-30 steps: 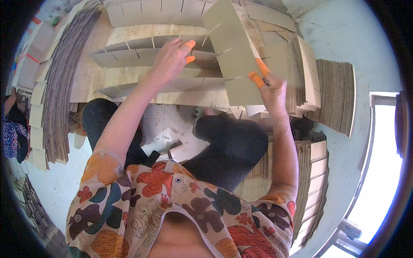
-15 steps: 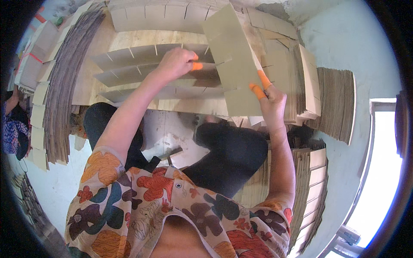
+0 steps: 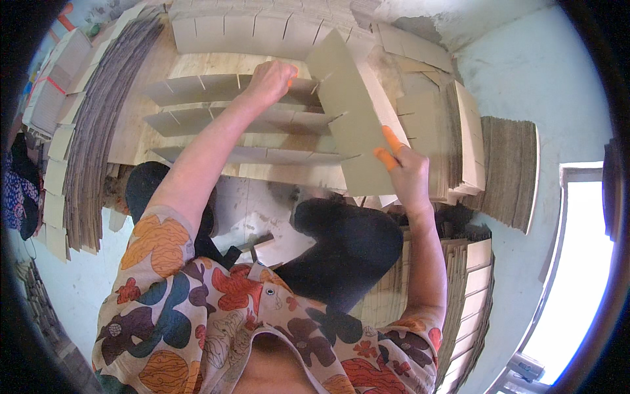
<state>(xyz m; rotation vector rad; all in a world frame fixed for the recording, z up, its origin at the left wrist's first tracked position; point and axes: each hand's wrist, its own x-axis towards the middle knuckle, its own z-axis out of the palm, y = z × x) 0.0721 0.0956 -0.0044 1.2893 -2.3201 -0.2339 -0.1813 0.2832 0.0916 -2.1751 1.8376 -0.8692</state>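
Note:
Three slotted cardboard strips stand on edge in rows on the wooden board: a far strip (image 3: 190, 90), a middle strip (image 3: 184, 123) and a near strip (image 3: 249, 155). My left hand (image 3: 270, 82), with orange finger covers, is closed at the top edge of the far strip toward its right end; its fingertips are partly hidden. In my right hand (image 3: 408, 172), fingers also in orange covers, is another slotted cardboard strip (image 3: 354, 125), gripped along its right edge. This strip tilts crosswise over the right ends of the three rows, its slots meeting them.
Slotted cardboard stacks line the left side (image 3: 108, 131), the back (image 3: 239, 33) and the right (image 3: 508, 164). Another stack (image 3: 469, 289) stands by my right elbow. My dark-trousered legs lie below the wooden board (image 3: 131, 125). A pale wall (image 3: 518, 79) closes the right side.
My right hand has brought the held strip down and slightly nearer, onto the row ends. My left hand has moved a little away from me, up to the far strip's edge.

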